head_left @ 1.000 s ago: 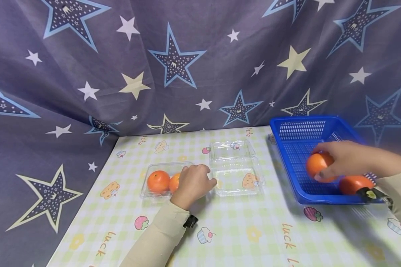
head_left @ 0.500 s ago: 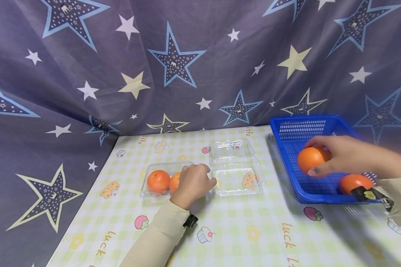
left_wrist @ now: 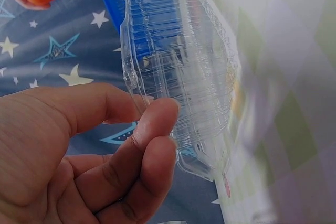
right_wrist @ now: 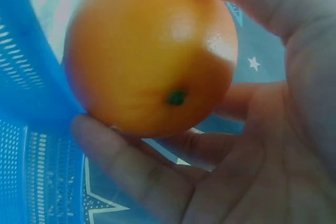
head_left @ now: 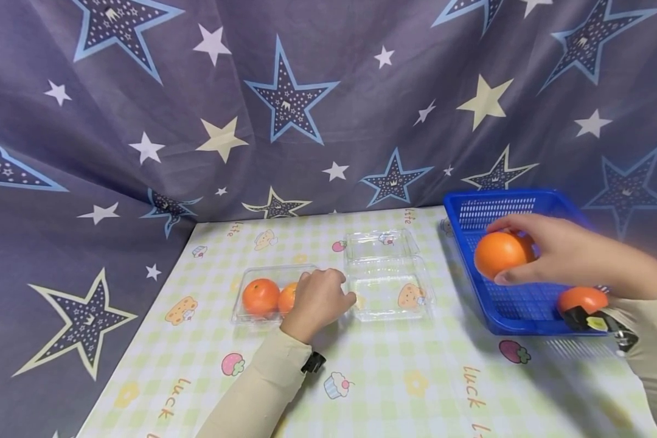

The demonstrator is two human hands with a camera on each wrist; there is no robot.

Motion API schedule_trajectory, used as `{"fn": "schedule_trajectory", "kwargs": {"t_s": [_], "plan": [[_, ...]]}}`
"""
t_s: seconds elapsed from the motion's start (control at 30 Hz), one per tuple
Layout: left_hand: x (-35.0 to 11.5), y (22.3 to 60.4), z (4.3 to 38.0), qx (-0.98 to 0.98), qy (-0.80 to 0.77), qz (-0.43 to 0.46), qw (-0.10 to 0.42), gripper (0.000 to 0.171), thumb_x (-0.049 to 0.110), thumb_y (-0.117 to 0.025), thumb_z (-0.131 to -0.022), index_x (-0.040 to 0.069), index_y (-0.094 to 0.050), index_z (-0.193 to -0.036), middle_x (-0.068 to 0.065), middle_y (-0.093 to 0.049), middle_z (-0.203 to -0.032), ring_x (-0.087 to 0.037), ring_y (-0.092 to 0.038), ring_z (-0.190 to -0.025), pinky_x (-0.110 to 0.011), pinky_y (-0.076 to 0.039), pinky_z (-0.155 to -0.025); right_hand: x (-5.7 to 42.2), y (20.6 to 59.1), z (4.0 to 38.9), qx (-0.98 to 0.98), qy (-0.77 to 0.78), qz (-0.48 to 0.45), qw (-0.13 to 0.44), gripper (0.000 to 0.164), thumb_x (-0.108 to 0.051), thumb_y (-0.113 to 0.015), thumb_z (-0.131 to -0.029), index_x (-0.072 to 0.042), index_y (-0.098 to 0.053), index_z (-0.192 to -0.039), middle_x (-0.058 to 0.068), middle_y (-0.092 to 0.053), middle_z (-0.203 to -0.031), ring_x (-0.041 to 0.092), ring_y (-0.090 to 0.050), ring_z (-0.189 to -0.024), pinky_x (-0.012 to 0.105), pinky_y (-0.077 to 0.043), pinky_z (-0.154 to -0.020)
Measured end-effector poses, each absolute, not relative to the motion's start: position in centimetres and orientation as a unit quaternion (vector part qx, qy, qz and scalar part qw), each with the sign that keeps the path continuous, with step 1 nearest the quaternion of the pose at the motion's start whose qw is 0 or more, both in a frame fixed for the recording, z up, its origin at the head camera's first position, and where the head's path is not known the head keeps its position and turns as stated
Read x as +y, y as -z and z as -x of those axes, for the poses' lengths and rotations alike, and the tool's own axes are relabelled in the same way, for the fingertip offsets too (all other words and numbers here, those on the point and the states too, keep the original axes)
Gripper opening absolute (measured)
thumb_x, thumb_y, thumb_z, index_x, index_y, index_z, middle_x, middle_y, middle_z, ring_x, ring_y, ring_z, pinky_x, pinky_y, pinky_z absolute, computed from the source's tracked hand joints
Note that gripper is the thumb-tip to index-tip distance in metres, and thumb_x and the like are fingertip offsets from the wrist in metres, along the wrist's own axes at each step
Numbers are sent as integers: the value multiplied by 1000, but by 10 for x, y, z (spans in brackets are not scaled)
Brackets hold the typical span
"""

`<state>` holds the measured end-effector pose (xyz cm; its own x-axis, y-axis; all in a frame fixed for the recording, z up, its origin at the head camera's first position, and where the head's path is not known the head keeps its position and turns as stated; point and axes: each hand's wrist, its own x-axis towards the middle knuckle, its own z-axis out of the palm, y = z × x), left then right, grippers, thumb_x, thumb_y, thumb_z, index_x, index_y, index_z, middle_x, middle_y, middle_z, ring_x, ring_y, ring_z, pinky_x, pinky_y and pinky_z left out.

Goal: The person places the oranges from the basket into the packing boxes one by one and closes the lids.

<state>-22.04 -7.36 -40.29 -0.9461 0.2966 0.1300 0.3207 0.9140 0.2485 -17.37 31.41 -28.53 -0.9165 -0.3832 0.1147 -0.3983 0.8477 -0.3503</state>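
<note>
My right hand (head_left: pixel 553 249) grips an orange (head_left: pixel 502 255) over the left part of the blue basket (head_left: pixel 490 313). In the right wrist view the orange (right_wrist: pixel 152 51) shows its green stem end, with fingers and thumb round it. A second orange-red fruit (head_left: pixel 583 299) lies in the basket near my wrist. My left hand (head_left: pixel 317 302) pinches the near-left edge of an open, clear plastic clamshell box (head_left: pixel 385 286); in the left wrist view its ribbed wall (left_wrist: pixel 178 77) meets the fingertips. Left of this hand, two oranges (head_left: pixel 260 297) sit in another clear box (head_left: pixel 238 307), one partly hidden.
A green-and-white checked cloth (head_left: pixel 399 371) with printed cakes and fruit covers the table. Behind it hangs a dark star-patterned curtain (head_left: pixel 328 79). The blue basket's raised rim borders the work area on the right.
My right hand has lifted the orange and carried it left, from low inside the basket to near its left rim. The left hand has stayed in place.
</note>
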Motion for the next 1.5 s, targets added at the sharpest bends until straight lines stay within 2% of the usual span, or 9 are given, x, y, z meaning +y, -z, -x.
{"fn": "schedule_trajectory", "kwargs": {"t_s": [0.23,0.5,0.6,0.8,0.97,1.27,1.5], "plan": [[-74,402,220,-977,135,156,47,35,32,-77,-84,20,-55,-60,7,-43,-47,-18,-47,-54,-42,-41,-78,302,281,171,-948,-236,-213,26,75,-43,-94,-73,-22,-58,-136,3,-68,-121,19,-63,-96,28,-53,-72],[-73,404,221,-978,133,154,39,29,34,-76,-85,20,-60,-65,7,-49,-48,-18,-51,-58,-44,-43,-83,281,285,173,-916,-343,-207,2,70,-28,-94,-76,-25,-59,-137,1,-64,-126,14,-64,-102,24,-58,-81],[-73,404,221,-978,135,157,40,29,33,-75,-85,20,-59,-65,7,-50,-48,-17,-51,-57,-44,-43,-82,274,287,175,-903,-376,-207,-5,68,-25,-93,-78,-25,-59,-137,0,-62,-127,15,-64,-105,26,-59,-84],[-73,403,221,-977,132,159,44,25,33,-75,-85,19,-63,-69,8,-51,-48,-18,-56,-62,-44,-44,-84,265,288,174,-892,-403,-204,-10,66,-26,-92,-79,-30,-59,-136,-4,-62,-124,19,-65,-107,26,-59,-85],[-74,403,221,-978,127,157,44,21,33,-76,-85,17,-67,-74,9,-52,-50,-18,-60,-68,-44,-45,-87,260,289,174,-880,-426,-211,1,65,-19,-91,-80,-26,-59,-136,-3,-61,-126,22,-66,-106,27,-60,-83],[-80,404,221,-979,130,154,40,30,32,-75,-86,17,-57,-66,6,-45,-49,-19,-49,-55,-45,-47,-79,249,293,173,-867,-454,-206,5,67,-17,-91,-79,-24,-57,-137,-3,-60,-130,21,-66,-108,26,-59,-86],[-81,400,222,-978,126,159,41,31,31,-75,-85,16,-55,-66,4,-41,-54,-19,-44,-54,-39,-41,-67,246,295,173,-868,-447,-211,40,68,-18,-92,-78,-25,-58,-136,-5,-64,-126,18,-65,-107,23,-58,-86]]}}
